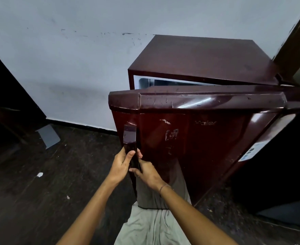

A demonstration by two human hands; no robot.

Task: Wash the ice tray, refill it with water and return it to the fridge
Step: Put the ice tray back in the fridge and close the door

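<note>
A small dark-red fridge (202,57) stands against the white wall. Its door (207,138) is swung partly open toward me, and a strip of the white interior (163,82) shows behind the door's top edge. Both hands grip the vertical door handle (129,137) on the door's left side. My left hand (121,164) wraps it from the left, and my right hand (146,171) holds it from the right, just below. No ice tray is visible; the door hides the inside of the fridge.
Dark floor (57,191) with small scraps of litter lies to the left. A grey flat piece (48,136) lies by the wall. Dark furniture (2,96) stands at far left, a wooden frame (297,36) at upper right, and a dark opening (278,174) to the right.
</note>
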